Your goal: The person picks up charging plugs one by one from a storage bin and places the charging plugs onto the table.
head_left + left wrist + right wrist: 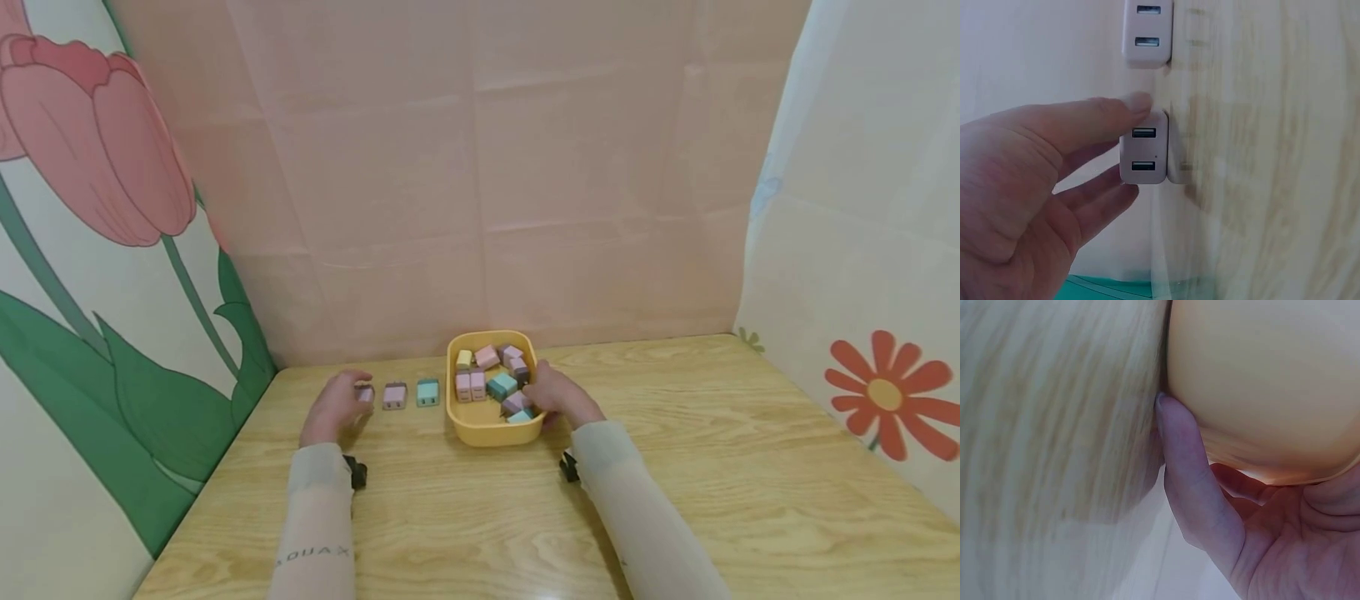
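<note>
My left hand (335, 408) pinches a light purple USB charger (1144, 149) at the left end of a short row on the table. The thumb lies along one side of it and the fingers along the other, with its two USB ports facing the left wrist camera. Beside it in the row stand another light purple charger (394, 396) and a teal one (427, 392). At the right side of a yellow plastic basket (495, 434), my right hand (558, 395) grips the wall, its thumb against the outside near the tabletop (1054, 456).
Several chargers in pink, purple, teal and yellow lie inside the basket, among them a pink one (487, 357) and a teal one (502, 386). A pink cloth backdrop (480, 183) rises behind the wooden table (465, 517). Flower-printed panels stand at both sides.
</note>
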A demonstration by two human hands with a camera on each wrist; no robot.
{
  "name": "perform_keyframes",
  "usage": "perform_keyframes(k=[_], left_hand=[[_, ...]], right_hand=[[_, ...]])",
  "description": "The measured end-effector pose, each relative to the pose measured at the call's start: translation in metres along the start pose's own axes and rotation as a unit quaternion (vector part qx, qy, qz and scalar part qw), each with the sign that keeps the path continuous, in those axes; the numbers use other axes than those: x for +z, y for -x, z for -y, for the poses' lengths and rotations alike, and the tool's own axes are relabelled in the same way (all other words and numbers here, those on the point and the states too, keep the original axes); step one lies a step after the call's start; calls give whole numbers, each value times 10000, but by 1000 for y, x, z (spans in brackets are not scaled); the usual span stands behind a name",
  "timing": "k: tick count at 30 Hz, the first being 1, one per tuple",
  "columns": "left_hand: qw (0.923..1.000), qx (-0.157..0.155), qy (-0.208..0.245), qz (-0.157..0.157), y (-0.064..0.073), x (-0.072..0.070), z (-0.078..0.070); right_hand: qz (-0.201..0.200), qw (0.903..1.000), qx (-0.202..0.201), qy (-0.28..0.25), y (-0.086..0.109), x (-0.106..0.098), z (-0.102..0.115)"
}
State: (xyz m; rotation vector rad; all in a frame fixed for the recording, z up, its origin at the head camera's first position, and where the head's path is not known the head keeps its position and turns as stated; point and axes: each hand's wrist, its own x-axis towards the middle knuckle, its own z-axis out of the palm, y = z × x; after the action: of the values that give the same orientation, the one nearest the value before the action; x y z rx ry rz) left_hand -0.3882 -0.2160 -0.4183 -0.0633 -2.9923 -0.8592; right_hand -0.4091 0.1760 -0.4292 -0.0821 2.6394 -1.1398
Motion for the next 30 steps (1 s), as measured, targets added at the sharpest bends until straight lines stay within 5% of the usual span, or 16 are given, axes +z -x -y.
perform_keyframes(k=[10, 30], left_hand=[[9998, -150, -137, 24, -2, 1, 0], [9998, 23, -204, -27, -3, 2, 4]], right_hand=[[-25, 10000, 8, 33, -1, 1, -1], [-56, 9999, -37, 98, -1, 1, -1]])
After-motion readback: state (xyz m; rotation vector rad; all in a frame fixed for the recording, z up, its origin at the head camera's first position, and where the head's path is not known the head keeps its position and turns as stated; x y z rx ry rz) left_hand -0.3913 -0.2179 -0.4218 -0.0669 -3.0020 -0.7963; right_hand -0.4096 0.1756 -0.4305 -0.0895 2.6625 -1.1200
